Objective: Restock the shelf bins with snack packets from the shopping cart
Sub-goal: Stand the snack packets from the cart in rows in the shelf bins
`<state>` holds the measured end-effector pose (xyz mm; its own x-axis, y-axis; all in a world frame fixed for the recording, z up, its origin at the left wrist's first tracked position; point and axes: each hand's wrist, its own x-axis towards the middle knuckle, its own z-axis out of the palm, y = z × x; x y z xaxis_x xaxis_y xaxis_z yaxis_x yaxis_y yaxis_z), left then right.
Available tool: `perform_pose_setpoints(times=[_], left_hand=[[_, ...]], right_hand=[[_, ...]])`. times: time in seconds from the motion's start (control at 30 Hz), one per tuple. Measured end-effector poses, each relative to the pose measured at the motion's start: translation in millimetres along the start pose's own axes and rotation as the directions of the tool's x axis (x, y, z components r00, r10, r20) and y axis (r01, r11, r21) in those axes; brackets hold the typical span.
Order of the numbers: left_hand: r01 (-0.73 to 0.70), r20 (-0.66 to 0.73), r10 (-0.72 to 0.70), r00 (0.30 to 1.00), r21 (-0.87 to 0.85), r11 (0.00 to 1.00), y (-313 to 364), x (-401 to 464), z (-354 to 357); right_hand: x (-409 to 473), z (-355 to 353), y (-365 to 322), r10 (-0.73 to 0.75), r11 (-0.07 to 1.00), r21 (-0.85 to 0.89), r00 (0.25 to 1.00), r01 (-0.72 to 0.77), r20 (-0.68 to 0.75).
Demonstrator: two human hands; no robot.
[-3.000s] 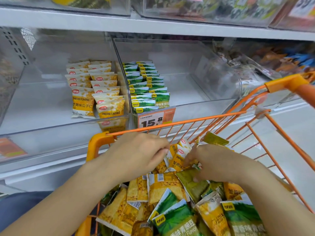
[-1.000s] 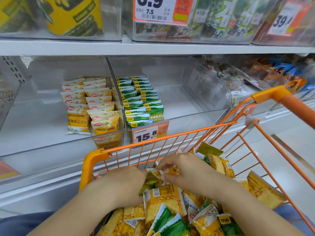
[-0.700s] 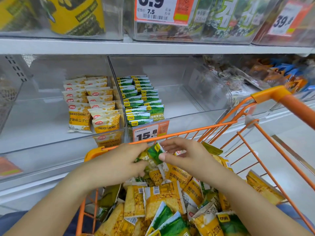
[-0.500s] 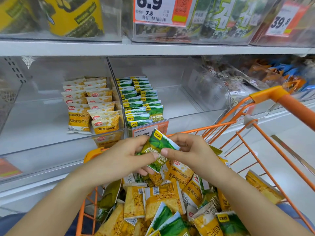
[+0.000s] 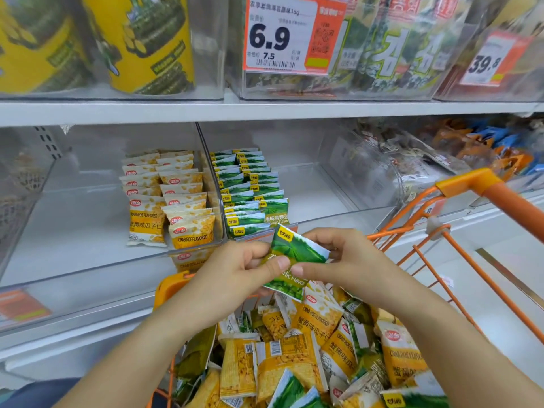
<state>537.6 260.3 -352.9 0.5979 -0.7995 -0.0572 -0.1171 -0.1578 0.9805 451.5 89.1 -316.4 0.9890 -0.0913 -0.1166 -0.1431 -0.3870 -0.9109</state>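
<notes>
Landmark: the clear plastic divider wall [image 5: 212, 184] between the two shelf bins.
Left of divider: two rows of yellow crab-roe snack packets [image 5: 164, 198] stand just beside it; further left the clear bin floor [image 5: 73, 219] lies bare.
Right of divider: two rows of green garlic-pea packets [image 5: 250, 189] stand against it; right of them the bin floor [image 5: 312, 195] is open up to a curved clear wall [image 5: 368, 172].
Above divider: the white shelf board [image 5: 265, 111] caps the opening.
In front of divider: both hands, left [image 5: 235, 275] and right [image 5: 350, 263], holding a green packet [image 5: 294, 260], and the orange wire shopping cart's rim [image 5: 412, 228], stand before the low clear bin lips.
</notes>
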Motion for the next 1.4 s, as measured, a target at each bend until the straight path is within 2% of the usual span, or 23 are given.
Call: perform_pose_setpoints(times=[0.03, 0.07, 0.13, 0.17, 0.2, 0.3, 0.37, 0.47, 0.57, 0.67, 0.8, 0.9, 1.0, 1.2, 1.3, 1.4], left_hand=[[-0.062, -0.054, 0.067, 0.996, 0.096, 0.993, -0.7, -0.2, -0.9], [-0.124, -0.132, 0.163, 0.978, 0.264, 0.956, -2.4, 0.2, -3.4], [-0.155, -0.253, 0.397, 0.882, 0.641, 0.752, -3.7, 2.0, -12.4], [-0.135, -0.258, 0.472, 0.843, 0.748, 0.65, -3.7, 4.2, -17.9], [-0.114, -0.245, 0.492, 0.836, 0.799, 0.591, -6.5, 6.9, -23.6], [-0.02, -0.251, 0.436, 0.864, 0.85, 0.527, -20.4, 15.6, -36.4], [-0.01, -0.238, 0.45, 0.861, 0.876, 0.482, -27.4, 17.4, -36.7], [-0.002, -0.236, 0.437, 0.868, 0.878, 0.478, -26.3, 16.5, -34.7], [0.018, -0.24, 0.4, 0.885, 0.874, 0.486, -22.5, 15.4, -35.1], [0.011, -0.22, 0.405, 0.887, 0.888, 0.459, -21.4, 14.4, -37.3], [-0.005, -0.19, 0.415, 0.89, 0.905, 0.425, -22.1, 15.5, -39.7], [-0.004, -0.184, 0.417, 0.89, 0.912, 0.41, -22.5, 16.7, -41.6], [0.006, -0.191, 0.404, 0.894, 0.909, 0.417, -21.3, 17.8, -42.0], [-0.008, -0.171, 0.431, 0.886, 0.924, 0.383, -24.0, 21.5, -42.1], [-0.018, -0.168, 0.448, 0.878, 0.924, 0.382, -26.0, 21.1, -42.3], [-0.087, -0.152, 0.505, 0.85, 0.904, 0.419, -21.1, 18.2, -37.3]], right_hand=[[3.8, -4.2, -6.5, -0.011, 0.996, -0.093, 1.0, 0.009, -0.02], [8.9, -9.7, -12.6, -0.035, 0.983, -0.182, 0.998, 0.024, -0.06], [22.6, -26.3, -20.7, -0.098, 0.947, -0.319, 0.981, 0.04, -0.169], [31.2, -36.2, -22.1, -0.133, 0.922, -0.385, 0.965, 0.036, -0.227], [41.6, -46.1, -20.9, -0.156, 0.888, -0.459, 0.949, 0.013, -0.275], [73.5, -63.0, -10.8, -0.12, 0.75, -0.653, 0.949, -0.106, -0.292], [94.6, -63.0, 0.4, -0.042, 0.668, -0.733, 0.976, -0.13, -0.212], [123.1, -52.3, 18.1, 0.044, 0.541, -0.837, 0.997, -0.078, -0.064], [144.6, -37.7, 28.7, 0.068, 0.444, -0.895, 0.998, -0.035, -0.005], [161.2, -33.1, 30.5, 0.04, 0.366, -0.93, 0.998, 0.037, 0.056], [171.8, -36.1, 29.0, 0.008, 0.207, -0.966, 0.987, 0.154, 0.159], [172.4, -34.3, 33.8, -0.07, 0.137, -0.968, 0.977, 0.211, 0.203], [170.0, -35.8, 38.1, -0.122, 0.166, -0.963, 0.974, 0.21, 0.192], [170.9, -29.6, 36.6, 0.042, 0.236, -0.966, 0.992, 0.102, 0.116], [150.2, -32.5, 18.6, 0.01, 0.348, -0.937, 1.0, 0.021, 0.026], [107.8, -34.8, -10.6, -0.152, 0.532, -0.846, 0.981, -0.02, -0.118]])
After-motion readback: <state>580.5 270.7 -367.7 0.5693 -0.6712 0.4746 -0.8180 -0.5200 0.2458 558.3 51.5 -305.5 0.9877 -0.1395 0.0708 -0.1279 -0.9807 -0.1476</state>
